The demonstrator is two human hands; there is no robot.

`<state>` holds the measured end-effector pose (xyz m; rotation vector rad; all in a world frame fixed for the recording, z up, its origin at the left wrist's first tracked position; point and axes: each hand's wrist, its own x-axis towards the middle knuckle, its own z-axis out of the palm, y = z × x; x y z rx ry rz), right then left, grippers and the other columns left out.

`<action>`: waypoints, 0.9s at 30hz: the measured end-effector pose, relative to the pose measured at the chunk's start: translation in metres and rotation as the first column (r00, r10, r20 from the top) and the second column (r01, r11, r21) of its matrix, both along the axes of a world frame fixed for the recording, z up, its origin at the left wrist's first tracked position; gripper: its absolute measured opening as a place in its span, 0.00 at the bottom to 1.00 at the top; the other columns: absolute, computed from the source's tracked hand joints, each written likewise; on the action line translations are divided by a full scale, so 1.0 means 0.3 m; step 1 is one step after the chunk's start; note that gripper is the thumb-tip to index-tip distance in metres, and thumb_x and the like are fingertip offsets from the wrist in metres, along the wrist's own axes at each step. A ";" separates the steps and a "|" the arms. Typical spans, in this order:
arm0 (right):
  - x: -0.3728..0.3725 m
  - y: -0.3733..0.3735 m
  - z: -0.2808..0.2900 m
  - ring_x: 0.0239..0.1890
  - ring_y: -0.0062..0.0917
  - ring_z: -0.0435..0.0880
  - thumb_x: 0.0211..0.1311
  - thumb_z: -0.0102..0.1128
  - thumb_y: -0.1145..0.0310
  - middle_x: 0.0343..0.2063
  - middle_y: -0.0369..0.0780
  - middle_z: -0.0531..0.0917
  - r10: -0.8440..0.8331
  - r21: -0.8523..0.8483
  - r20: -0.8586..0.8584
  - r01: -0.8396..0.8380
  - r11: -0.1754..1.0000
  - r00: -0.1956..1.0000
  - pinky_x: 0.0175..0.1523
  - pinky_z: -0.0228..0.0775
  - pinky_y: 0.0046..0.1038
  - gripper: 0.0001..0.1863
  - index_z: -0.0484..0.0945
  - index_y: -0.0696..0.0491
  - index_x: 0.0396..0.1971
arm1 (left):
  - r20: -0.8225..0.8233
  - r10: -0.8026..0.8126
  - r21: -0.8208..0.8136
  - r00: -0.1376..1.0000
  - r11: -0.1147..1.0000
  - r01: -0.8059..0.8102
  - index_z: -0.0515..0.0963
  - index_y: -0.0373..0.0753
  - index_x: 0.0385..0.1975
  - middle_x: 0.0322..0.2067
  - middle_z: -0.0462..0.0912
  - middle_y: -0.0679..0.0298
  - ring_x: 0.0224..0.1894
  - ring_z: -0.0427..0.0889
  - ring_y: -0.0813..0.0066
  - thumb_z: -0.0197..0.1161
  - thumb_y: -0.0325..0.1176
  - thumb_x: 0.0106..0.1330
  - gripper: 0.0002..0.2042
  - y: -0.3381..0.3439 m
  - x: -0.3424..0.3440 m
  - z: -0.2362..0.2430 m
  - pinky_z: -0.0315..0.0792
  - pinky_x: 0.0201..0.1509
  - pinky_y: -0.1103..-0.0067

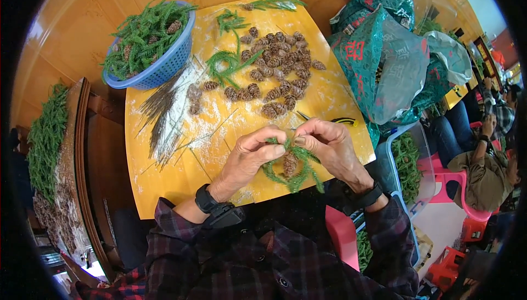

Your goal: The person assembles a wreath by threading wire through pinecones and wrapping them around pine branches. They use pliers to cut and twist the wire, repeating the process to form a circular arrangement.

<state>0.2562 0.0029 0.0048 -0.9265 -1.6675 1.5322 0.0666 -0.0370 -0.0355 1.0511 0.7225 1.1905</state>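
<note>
A green sprig ring [296, 182] is being held above the near edge of the yellow tabletop [144, 190], with a brown pine cone [290, 165] being framed inside it; its top is being pinched between the thumb and fingertips of the left hand [253, 152], and close beside these it is also being pinched between the thumb and forefinger of the right hand [331, 142], though the exact strand being gripped is being hidden by the fingers; just beyond the right hand, yellow-and-black pliers [345, 121] are being partly covered by it; farther out, a heap of pine cones [281, 53] is being spread across the middle, with a loose green loop [218, 68] being left beside it; to the left, a bundle of dark thin stems [159, 102] is being dusted over by white powder [174, 114]; at the far left corner, green sprigs [148, 34] are being held in a blue basket [164, 71]; on the right, teal bags [351, 72] are being crowded against the edge, and more greenery [406, 160] is being contained in a clear tub [391, 135].
</note>
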 end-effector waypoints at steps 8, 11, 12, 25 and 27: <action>-0.021 -0.019 -0.017 0.29 0.13 0.74 0.56 0.62 0.75 0.24 0.32 0.79 -0.136 0.260 0.079 0.112 0.959 0.987 0.35 0.67 0.18 0.03 0.78 0.58 0.30 | -0.165 -0.073 -0.066 0.984 0.996 0.062 0.73 0.34 0.37 0.32 0.72 0.70 0.34 0.69 0.85 0.56 0.29 0.63 0.07 -0.005 0.000 0.045 0.64 0.39 0.85; -0.019 -0.014 -0.020 0.27 0.20 0.77 0.53 0.63 0.77 0.23 0.37 0.80 -0.176 0.521 0.119 0.089 0.849 0.977 0.34 0.67 0.22 0.03 0.79 0.58 0.29 | -0.172 -0.049 -0.141 0.984 0.990 0.025 0.74 0.34 0.37 0.32 0.74 0.70 0.33 0.70 0.86 0.56 0.30 0.63 0.08 -0.006 0.010 0.052 0.65 0.37 0.85; -0.020 -0.013 -0.017 0.27 0.20 0.77 0.53 0.63 0.77 0.23 0.37 0.80 -0.175 0.521 0.118 0.089 0.849 0.977 0.34 0.67 0.22 0.03 0.79 0.58 0.29 | -0.165 -0.031 -0.140 0.986 0.990 0.008 0.75 0.34 0.38 0.30 0.75 0.70 0.31 0.71 0.86 0.56 0.31 0.63 0.08 -0.003 0.011 0.046 0.65 0.35 0.86; -0.016 0.021 0.010 0.26 0.30 0.78 0.48 0.65 0.76 0.23 0.38 0.81 0.004 0.642 0.235 -0.158 0.750 0.972 0.33 0.69 0.28 0.05 0.78 0.57 0.25 | -0.422 -0.118 0.074 0.899 0.984 0.164 0.78 0.33 0.36 0.22 0.73 0.75 0.24 0.66 0.91 0.59 0.31 0.62 0.08 0.000 -0.033 0.035 0.62 0.26 0.86; -0.021 0.029 0.023 0.26 0.30 0.78 0.48 0.65 0.76 0.23 0.39 0.81 0.029 0.693 0.256 -0.205 0.691 0.966 0.33 0.69 0.28 0.05 0.77 0.58 0.25 | -0.373 -0.135 0.034 0.918 0.987 0.159 0.78 0.34 0.36 0.22 0.73 0.75 0.24 0.66 0.90 0.59 0.31 0.62 0.08 0.001 -0.030 0.026 0.61 0.26 0.86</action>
